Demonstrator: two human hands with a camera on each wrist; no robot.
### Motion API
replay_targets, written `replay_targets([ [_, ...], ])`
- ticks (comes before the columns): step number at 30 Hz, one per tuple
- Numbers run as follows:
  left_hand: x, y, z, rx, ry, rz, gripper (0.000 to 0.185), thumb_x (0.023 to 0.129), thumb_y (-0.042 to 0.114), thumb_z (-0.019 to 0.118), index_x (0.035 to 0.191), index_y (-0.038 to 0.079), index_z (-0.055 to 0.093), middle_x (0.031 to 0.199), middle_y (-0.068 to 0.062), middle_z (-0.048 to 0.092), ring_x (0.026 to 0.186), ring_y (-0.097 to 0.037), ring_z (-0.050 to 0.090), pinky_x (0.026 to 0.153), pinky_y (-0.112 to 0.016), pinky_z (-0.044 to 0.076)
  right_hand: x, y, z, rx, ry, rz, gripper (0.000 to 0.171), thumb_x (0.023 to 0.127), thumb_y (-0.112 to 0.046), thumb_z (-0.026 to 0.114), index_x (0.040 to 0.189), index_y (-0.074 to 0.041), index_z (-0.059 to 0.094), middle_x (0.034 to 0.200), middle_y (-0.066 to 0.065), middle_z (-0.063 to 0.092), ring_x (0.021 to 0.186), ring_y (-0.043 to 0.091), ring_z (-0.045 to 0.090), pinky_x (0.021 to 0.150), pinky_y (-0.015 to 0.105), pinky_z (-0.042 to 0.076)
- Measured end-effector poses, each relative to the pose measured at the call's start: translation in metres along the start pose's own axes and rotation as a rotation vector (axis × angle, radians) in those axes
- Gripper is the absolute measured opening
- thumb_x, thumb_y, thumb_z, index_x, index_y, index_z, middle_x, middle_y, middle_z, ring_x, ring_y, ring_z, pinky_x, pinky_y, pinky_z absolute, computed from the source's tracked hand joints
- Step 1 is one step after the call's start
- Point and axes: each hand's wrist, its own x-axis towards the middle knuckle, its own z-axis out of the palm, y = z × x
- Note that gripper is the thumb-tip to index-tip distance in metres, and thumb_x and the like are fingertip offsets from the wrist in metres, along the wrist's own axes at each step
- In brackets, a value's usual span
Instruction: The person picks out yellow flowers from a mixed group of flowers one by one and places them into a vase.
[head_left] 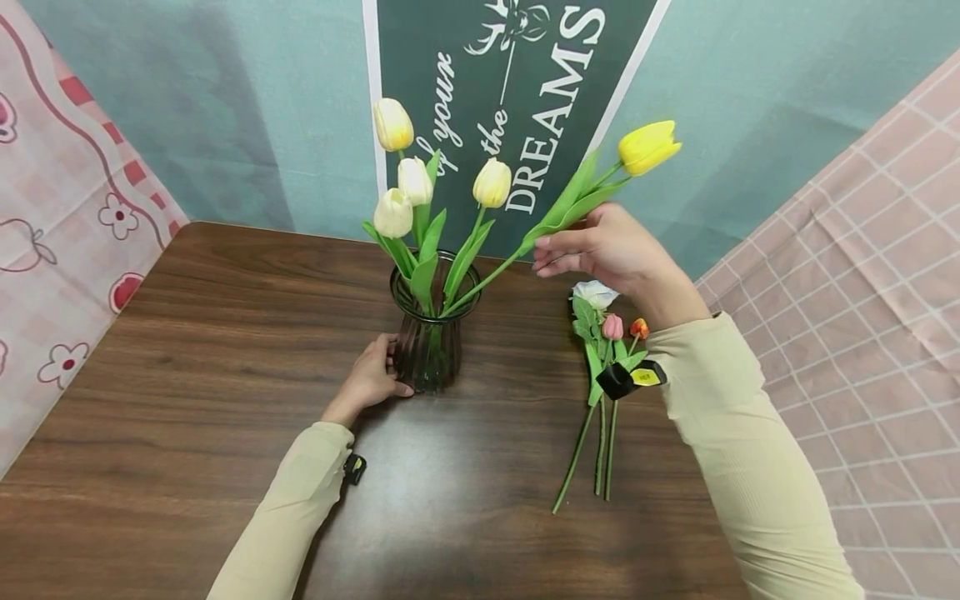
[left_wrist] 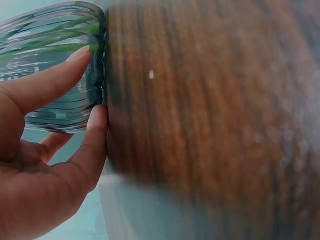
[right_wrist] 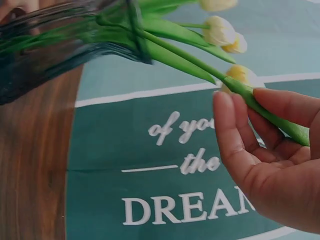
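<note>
A dark ribbed glass vase (head_left: 429, 360) stands upright on the table, holding several white and pale-yellow tulips (head_left: 414, 181). Low on its left side, my left hand (head_left: 369, 375) grips the vase, thumb and fingers around the glass near the base. Between thumb and fingers my right hand (head_left: 611, 250) pinches a bright yellow tulip (head_left: 648, 148) by its leafy stem. The tulip leans to the upper right, its lower stem inside the vase mouth. In the right wrist view the green stem (right_wrist: 240, 89) runs from the fingers into the vase.
Right of the vase lie a white rose (head_left: 595, 294), a pink tulip (head_left: 612, 327) and a small orange flower (head_left: 639, 327) on the wooden table (head_left: 225, 400). A dark green banner (head_left: 465, 100) with white lettering hangs behind. Patterned cloths flank the table.
</note>
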Motion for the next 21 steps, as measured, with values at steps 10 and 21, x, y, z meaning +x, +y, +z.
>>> replay_targets([
  [10, 0.001, -0.003, 0.001, -0.026, -0.003, 0.0, 0.085, 0.06, -0.005, 0.08, 0.132, -0.005, 0.033, 0.12, -0.024, 0.043, 0.103, -0.032, 0.045, 0.085, -0.036, 0.048, 0.009, 0.02, 0.019, -0.211, -0.022, 0.082, 0.011, 0.086, 0.003, 0.056, 0.095, 0.009, 0.056, 0.068, 0.012, 0.06, 0.058, 0.019, 0.059, 0.057, 0.029, 0.052],
  [21, 0.002, -0.003, 0.001, -0.05, -0.007, -0.006, 0.085, 0.06, -0.007, 0.079, 0.131, -0.005, 0.033, 0.12, -0.023, 0.041, 0.103, -0.032, 0.044, 0.085, -0.037, 0.048, 0.01, 0.033, 0.016, -0.215, -0.067, 0.127, 0.023, 0.088, 0.005, 0.052, 0.11, 0.012, 0.051, 0.08, 0.015, 0.063, 0.065, 0.022, 0.061, 0.064, 0.033, 0.054],
])
